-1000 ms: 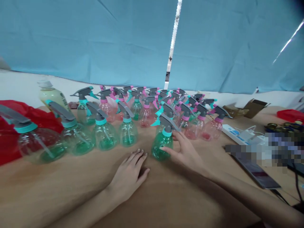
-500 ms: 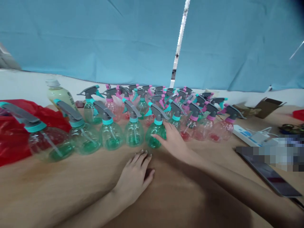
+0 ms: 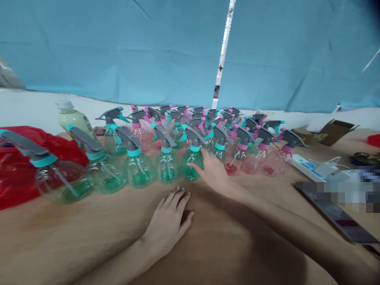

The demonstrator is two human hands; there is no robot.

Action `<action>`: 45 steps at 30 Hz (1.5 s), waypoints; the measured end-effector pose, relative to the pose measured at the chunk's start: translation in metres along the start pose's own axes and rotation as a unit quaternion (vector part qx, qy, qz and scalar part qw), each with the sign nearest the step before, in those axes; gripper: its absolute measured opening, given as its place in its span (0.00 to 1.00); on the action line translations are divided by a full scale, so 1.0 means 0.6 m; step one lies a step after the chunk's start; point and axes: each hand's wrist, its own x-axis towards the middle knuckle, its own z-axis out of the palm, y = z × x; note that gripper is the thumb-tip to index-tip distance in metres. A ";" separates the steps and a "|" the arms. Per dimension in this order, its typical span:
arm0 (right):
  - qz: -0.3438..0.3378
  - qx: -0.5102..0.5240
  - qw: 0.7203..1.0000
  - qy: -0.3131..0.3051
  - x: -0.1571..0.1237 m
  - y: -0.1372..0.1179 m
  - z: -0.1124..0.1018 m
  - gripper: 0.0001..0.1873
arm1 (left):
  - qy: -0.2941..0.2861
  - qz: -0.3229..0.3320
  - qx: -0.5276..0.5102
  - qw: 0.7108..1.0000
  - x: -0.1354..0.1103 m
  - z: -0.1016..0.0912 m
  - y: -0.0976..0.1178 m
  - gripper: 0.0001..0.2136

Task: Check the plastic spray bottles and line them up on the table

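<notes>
My right hand (image 3: 214,170) grips the body of a green spray bottle (image 3: 190,164) with a teal collar and grey trigger head, thumb at the front and fingers along its right side. The bottle stands upright in the front row. To its left is another green spray bottle (image 3: 167,166); on the right, partly behind my hand, is a teal-collared spray bottle (image 3: 220,152). My left hand (image 3: 169,217) lies flat on the wooden table (image 3: 208,245), fingers spread, holding nothing. Pink spray bottles (image 3: 236,160) continue the row to the right.
More spray bottles crowd behind the front row. At the left lie a red plastic bag (image 3: 18,174) and a capped drink bottle (image 3: 74,118). To the right are a power strip (image 3: 308,168), a dark tablet-like slab (image 3: 335,215) and an open cardboard box (image 3: 335,132). A blue sheet (image 3: 148,59) hangs behind.
My right hand has shifted the green spray bottle slightly left and back, nearer to its left neighbour in the row. My left hand has stayed in place.
</notes>
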 end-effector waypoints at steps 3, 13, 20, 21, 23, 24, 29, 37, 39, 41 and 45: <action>0.006 0.005 1.000 -0.006 0.002 -0.001 0.000 0.33 | 0.001 0.002 0.003 1.000 0.000 0.000 -0.001 0.19; -0.022 0.075 0.995 0.055 -0.046 0.042 -0.064 0.26 | 0.017 0.011 0.003 1.000 -0.001 0.002 -0.005 0.18; 0.025 0.105 0.990 0.095 -0.048 0.098 -0.105 0.21 | 0.025 0.001 -0.001 1.000 -0.002 0.004 -0.010 0.19; 0.034 0.100 0.990 0.096 -0.043 0.101 -0.103 0.21 | 0.025 0.001 0.000 1.000 -0.002 0.004 -0.011 0.19; 0.051 0.090 0.990 0.096 -0.031 0.103 -0.096 0.24 | 0.024 0.001 0.003 1.000 -0.001 0.004 -0.012 0.19; 0.057 0.088 0.990 0.096 -0.025 0.104 -0.091 0.25 | 0.024 0.001 0.004 1.000 0.000 0.004 -0.013 0.19; 0.073 0.084 0.990 0.086 0.003 0.107 -0.062 0.27 | 0.034 -0.006 -0.007 0.999 0.001 0.003 -0.015 0.18; 0.096 0.058 0.993 0.049 0.001 0.110 -0.062 0.30 | 0.028 -0.029 -0.102 0.994 0.015 -0.004 0.000 0.14; 0.101 0.050 0.993 0.036 -0.014 0.104 -0.075 0.31 | 0.026 -0.048 -0.134 0.990 0.023 -0.001 0.011 0.15; 0.102 0.045 0.994 0.023 -0.033 0.097 -0.091 0.30 | 0.028 -0.072 -0.166 0.983 0.034 0.005 0.023 0.17; 0.080 0.051 0.996 -0.002 -0.082 0.084 -0.121 0.33 | 0.036 -0.089 -0.222 0.970 0.060 0.019 0.058 0.28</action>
